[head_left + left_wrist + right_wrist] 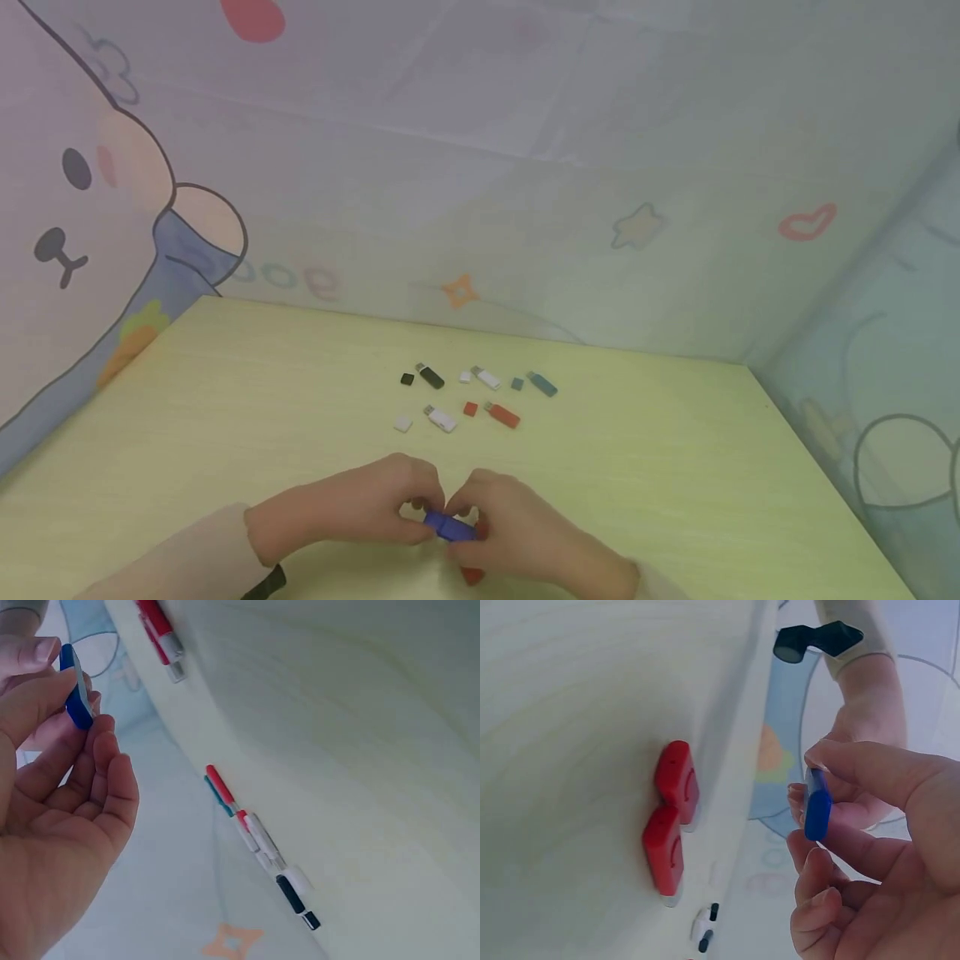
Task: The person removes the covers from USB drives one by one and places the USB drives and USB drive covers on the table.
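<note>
Both hands meet at a blue USB flash drive (pixel 453 527) near the table's front edge. My left hand (pixel 382 502) pinches its left end between thumb and fingers. At the other end, the thumb and fingers of my right hand (pixel 517 525) grip the drive's body. A seam shows between the two ends in the head view; whether the cap is fully on cannot be told. Below the right hand lie two red USB drives, one nearer (pixel 663 851) and one behind it (pixel 678 780), partly hidden by that hand in the head view.
Farther back on the table (pixel 675 467) lie uncapped USB drives: black (pixel 431 377), white (pixel 487 378), another white (pixel 441 419), teal (pixel 543 384) and red (pixel 503 415). A small cap sits beside each, such as the black cap (pixel 407 379). A printed cloth (pixel 480 167) hangs behind.
</note>
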Tool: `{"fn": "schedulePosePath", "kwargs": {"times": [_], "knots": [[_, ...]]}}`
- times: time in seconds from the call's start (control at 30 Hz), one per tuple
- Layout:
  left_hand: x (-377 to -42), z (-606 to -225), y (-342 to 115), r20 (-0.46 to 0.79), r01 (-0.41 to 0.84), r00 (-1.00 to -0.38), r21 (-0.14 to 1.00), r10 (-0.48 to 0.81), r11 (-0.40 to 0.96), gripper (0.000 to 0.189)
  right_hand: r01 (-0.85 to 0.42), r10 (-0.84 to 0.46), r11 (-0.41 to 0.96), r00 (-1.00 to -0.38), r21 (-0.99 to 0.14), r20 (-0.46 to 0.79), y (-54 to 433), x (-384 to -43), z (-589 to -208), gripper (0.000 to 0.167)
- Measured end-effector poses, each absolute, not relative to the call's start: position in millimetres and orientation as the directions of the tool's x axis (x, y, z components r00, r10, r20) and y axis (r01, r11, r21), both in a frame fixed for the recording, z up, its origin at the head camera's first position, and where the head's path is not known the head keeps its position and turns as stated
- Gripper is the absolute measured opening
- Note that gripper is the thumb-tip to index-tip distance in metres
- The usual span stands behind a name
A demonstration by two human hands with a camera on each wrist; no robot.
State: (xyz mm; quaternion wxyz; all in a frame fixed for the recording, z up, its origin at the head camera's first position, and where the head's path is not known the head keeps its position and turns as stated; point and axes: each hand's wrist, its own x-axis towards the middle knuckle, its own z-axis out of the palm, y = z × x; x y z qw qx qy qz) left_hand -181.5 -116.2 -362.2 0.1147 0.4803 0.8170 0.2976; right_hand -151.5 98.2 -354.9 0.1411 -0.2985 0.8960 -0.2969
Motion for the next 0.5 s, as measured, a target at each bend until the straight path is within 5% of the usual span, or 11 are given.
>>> {"fn": "schedulePosePath", "kwargs": {"times": [0.23,0.5], "knots": [[-170,-358,-113,0.112,0.654,-0.593,0.644,0.797,0.397,0.007,-0.430,-0.599,0.624,-0.799,-0.652,-0.047,103,-147,-349,0.025],[-162,-359,-107,0.192,0.702,-0.583,0.609,0.790,0.370,0.006,-0.468,-0.606,0.581,-0.795,-0.666,0.029,112,-143,-356,0.026]]}}
